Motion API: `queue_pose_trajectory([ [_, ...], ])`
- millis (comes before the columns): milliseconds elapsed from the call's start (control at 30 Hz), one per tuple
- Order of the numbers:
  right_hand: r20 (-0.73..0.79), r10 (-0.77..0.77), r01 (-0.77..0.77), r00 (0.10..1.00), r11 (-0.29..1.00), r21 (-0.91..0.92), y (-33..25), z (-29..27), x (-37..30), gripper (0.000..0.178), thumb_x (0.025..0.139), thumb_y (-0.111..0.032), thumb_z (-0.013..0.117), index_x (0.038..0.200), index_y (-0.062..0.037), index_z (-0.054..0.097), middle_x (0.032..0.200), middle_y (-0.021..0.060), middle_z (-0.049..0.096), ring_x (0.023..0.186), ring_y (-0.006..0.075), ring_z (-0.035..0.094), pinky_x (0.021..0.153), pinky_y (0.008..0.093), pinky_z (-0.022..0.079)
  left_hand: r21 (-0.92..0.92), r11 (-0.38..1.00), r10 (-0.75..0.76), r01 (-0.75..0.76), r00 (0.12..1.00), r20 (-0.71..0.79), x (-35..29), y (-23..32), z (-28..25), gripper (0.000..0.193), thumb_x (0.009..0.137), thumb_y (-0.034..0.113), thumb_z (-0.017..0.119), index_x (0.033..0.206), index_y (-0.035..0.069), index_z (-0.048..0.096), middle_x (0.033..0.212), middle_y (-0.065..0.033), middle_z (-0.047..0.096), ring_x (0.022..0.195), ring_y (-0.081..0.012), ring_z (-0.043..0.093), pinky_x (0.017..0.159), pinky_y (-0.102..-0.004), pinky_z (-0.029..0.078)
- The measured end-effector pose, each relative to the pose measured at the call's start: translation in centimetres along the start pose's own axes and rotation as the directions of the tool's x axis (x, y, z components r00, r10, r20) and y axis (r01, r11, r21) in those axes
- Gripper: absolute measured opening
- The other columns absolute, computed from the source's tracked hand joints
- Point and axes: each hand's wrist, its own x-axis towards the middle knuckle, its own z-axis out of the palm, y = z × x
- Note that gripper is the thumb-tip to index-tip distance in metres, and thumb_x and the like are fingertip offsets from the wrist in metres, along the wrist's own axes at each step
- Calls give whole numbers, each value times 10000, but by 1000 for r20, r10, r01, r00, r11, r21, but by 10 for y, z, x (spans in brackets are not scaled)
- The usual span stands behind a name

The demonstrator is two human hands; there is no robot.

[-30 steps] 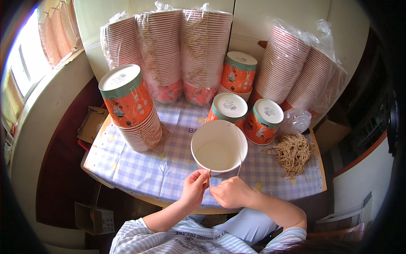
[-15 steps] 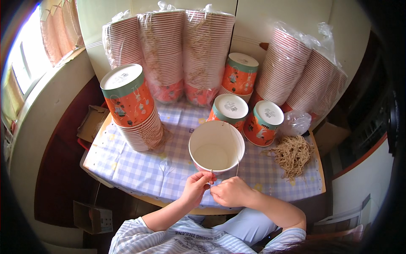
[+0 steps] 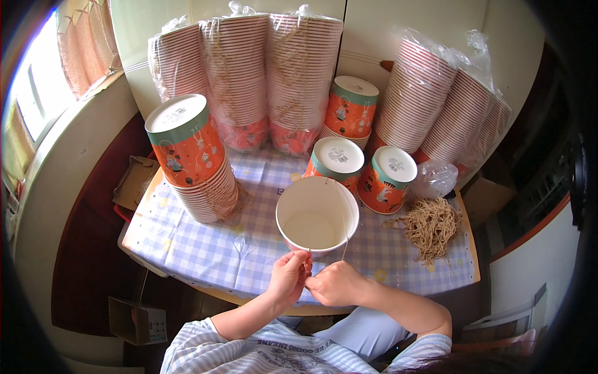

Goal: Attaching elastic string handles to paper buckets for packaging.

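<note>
A paper bucket [image 3: 308, 229] with a white inside stands upright near the table's front edge, its open mouth toward me. A thin beige string [image 3: 346, 227] runs from a small hole in its far rim, across the mouth and over the near right rim. At the near rim, my left hand [image 3: 288, 274] pinches a string end with thumb and fingers. Just to the right, my right hand [image 3: 339, 284] is closed like a loose fist, its fingertips meeting the string below the left hand. The fingers partly hide the string between the hands.
Upturned orange-and-green buckets [image 3: 393, 171] stand behind the bucket, and a nested stack [image 3: 190, 146] at the left. Tall plastic-wrapped stacks [image 3: 299, 81] line the back. A heap of beige strings [image 3: 431, 227] lies at the right on the checked tablecloth [image 3: 205, 249].
My right fingertips have shifted slightly left and down, away from the bucket's rim. My left hand stays at the near rim, still pinching. The bucket stands as before.
</note>
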Motion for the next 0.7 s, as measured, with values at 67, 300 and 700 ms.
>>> queue_pose_trajectory([
  [67,-18,-23,23,1000,1000,18,0,2,0,131,712,-150,537,602,-85,507,483,95,528,467,248,577,420,373,453,-22,1000,-20,19,1000,-20,-1,1,4,72,828,111,546,796,47,545,696,-29,555,590,-98,494,546,-219,401],
  [300,-125,0,-9,992,997,-77,-2,-4,0,165,703,-182,589,594,-104,494,498,34,514,468,196,555,423,327,434,2,1000,4,-4,1000,24,2,6,-3,94,843,141,520,774,77,524,675,-15,535,616,-99,494,566,-232,381],
  [700,-267,31,-56,963,995,-86,2,-39,-6,224,699,-212,652,537,-121,526,452,17,477,416,170,504,395,291,392,608,-490,376,-625,478,794,13,80,-13,359,643,1,542,990,95,563,1082,-101,507,1036,-284,442,856,-377,374],
])
